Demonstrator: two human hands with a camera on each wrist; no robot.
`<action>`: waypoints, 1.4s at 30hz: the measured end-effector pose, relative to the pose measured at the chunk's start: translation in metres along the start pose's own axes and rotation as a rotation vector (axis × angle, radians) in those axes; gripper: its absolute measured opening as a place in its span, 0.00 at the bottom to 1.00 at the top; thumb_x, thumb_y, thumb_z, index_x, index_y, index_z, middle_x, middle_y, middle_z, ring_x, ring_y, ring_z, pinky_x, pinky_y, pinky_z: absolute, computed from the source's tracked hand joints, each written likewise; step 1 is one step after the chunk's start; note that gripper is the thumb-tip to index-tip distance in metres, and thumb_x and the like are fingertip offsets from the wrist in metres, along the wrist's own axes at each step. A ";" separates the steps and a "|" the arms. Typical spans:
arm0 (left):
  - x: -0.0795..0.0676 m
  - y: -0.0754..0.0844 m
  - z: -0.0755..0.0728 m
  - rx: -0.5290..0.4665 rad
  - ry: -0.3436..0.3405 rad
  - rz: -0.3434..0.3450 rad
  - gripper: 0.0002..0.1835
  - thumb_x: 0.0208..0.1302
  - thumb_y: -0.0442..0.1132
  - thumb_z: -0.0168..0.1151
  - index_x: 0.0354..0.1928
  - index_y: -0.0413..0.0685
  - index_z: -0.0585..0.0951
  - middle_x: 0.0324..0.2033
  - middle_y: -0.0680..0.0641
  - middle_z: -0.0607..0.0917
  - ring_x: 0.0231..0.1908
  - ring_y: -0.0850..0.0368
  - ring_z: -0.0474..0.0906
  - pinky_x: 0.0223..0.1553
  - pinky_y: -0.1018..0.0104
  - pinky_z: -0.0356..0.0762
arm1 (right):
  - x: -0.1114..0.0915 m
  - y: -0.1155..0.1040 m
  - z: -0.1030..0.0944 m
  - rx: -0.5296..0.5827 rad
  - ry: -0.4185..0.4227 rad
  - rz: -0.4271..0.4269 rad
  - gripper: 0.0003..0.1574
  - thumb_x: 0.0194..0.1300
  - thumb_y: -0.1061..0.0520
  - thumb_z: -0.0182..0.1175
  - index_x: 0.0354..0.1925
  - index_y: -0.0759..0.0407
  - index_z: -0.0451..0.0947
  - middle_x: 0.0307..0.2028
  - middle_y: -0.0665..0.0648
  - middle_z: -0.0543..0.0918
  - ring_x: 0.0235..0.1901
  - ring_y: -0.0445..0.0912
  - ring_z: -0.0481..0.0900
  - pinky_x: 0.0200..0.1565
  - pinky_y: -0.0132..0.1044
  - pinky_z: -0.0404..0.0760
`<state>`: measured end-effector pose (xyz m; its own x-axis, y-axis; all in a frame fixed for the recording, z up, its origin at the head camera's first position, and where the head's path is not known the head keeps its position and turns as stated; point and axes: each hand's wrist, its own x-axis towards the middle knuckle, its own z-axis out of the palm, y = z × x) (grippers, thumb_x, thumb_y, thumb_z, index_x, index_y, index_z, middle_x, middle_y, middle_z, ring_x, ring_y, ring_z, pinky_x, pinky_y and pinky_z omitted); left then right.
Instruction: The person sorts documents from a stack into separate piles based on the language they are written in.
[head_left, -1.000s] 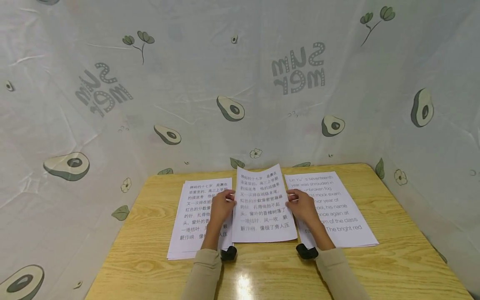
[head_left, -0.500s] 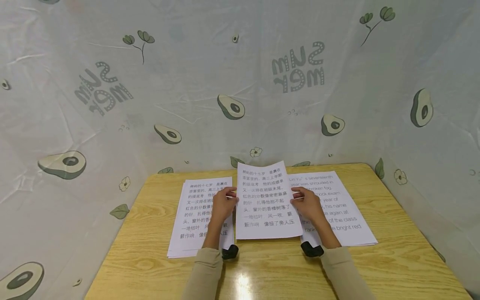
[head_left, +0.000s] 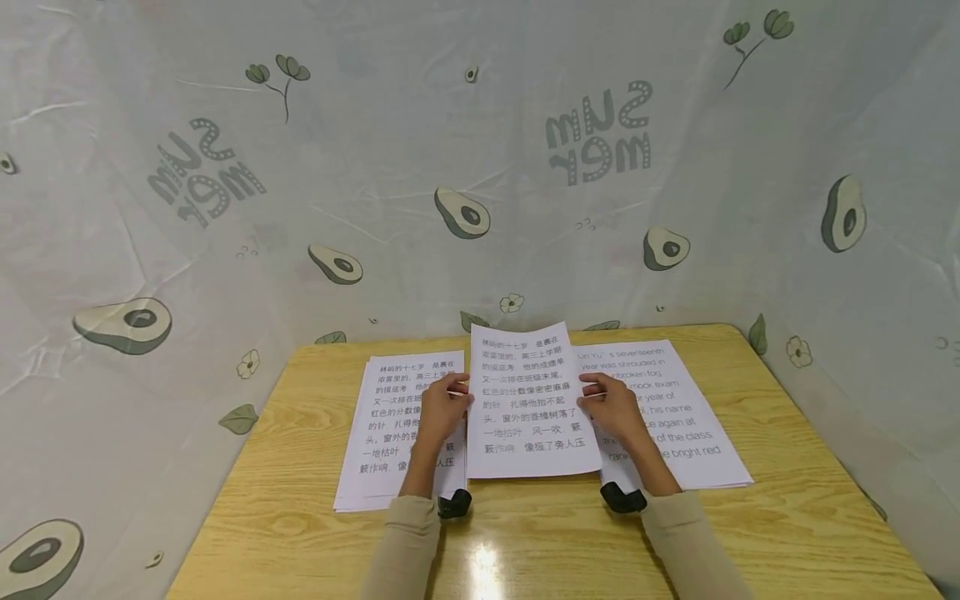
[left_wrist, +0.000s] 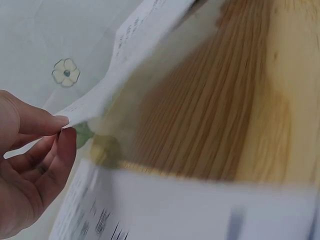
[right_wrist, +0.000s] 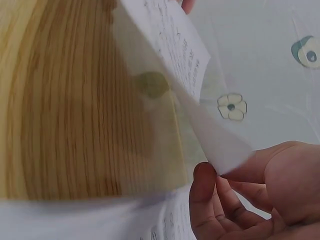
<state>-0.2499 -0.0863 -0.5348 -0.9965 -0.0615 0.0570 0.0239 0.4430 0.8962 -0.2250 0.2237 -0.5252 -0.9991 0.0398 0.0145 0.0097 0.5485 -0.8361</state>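
A white sheet of paper point(head_left: 528, 408) printed with Chinese characters is held by both hands, raised over the table. My left hand point(head_left: 444, 410) pinches its left edge; in the left wrist view the thumb and index finger of the left hand point(left_wrist: 35, 160) meet on the paper. The right edge is pinched by my right hand point(head_left: 617, 412), and the right wrist view shows the right hand point(right_wrist: 255, 195) with thumb and fingertip on that edge. Left of it lies a stack of similar Chinese-printed sheets point(head_left: 371, 433). A stack printed in English point(head_left: 693, 417) lies at right, partly covered.
The wood-grain table point(head_left: 540, 533) carries both stacks; the left one is slightly uneven at its edges. Behind and at both sides hangs a pale sheet curtain point(head_left: 405, 125) with avocado prints. Black wrist cameras point(head_left: 624, 498) sit at both wrists.
The held sheet has risen slightly and its top edge has flattened. It shifted right, then a little back left. The right hand is now slightly further right; both stacks stay put.
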 end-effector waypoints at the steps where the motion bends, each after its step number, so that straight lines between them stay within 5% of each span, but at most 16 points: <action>1: 0.000 -0.001 -0.003 0.001 0.000 -0.001 0.21 0.68 0.29 0.70 0.63 0.43 0.86 0.45 0.42 0.89 0.37 0.55 0.87 0.32 0.66 0.88 | 0.000 -0.001 0.002 0.011 -0.007 -0.003 0.30 0.72 0.62 0.65 0.70 0.65 0.77 0.56 0.70 0.86 0.54 0.62 0.87 0.47 0.44 0.87; 7: 0.000 -0.014 -0.025 0.013 0.011 0.009 0.21 0.69 0.29 0.69 0.63 0.43 0.86 0.46 0.41 0.88 0.39 0.53 0.88 0.34 0.64 0.90 | 0.000 -0.011 0.019 0.083 -0.060 -0.021 0.30 0.73 0.64 0.64 0.70 0.67 0.76 0.56 0.70 0.85 0.51 0.58 0.88 0.42 0.38 0.87; 17: -0.005 -0.044 -0.068 0.069 0.062 -0.037 0.20 0.68 0.30 0.68 0.62 0.42 0.86 0.45 0.40 0.88 0.37 0.53 0.86 0.33 0.66 0.87 | 0.004 -0.026 0.061 0.189 -0.157 -0.035 0.30 0.70 0.68 0.63 0.69 0.72 0.75 0.52 0.71 0.87 0.45 0.54 0.91 0.43 0.42 0.92; 29: -0.011 -0.069 -0.113 0.098 0.071 -0.090 0.21 0.70 0.29 0.66 0.64 0.41 0.85 0.48 0.38 0.87 0.42 0.49 0.83 0.37 0.67 0.83 | -0.001 -0.050 0.105 0.243 -0.165 -0.083 0.28 0.66 0.70 0.63 0.65 0.74 0.79 0.45 0.67 0.88 0.38 0.45 0.89 0.36 0.38 0.90; 42: -0.015 -0.084 -0.149 0.086 0.062 -0.163 0.21 0.73 0.29 0.63 0.66 0.40 0.83 0.50 0.37 0.85 0.42 0.49 0.82 0.38 0.69 0.81 | -0.003 -0.062 0.144 0.374 -0.206 -0.008 0.27 0.67 0.73 0.64 0.64 0.72 0.80 0.46 0.68 0.86 0.36 0.44 0.87 0.38 0.40 0.92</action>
<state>-0.2252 -0.2562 -0.5454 -0.9797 -0.1924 -0.0562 -0.1467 0.4974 0.8550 -0.2291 0.0688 -0.5522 -0.9868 -0.1520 -0.0562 0.0241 0.2054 -0.9784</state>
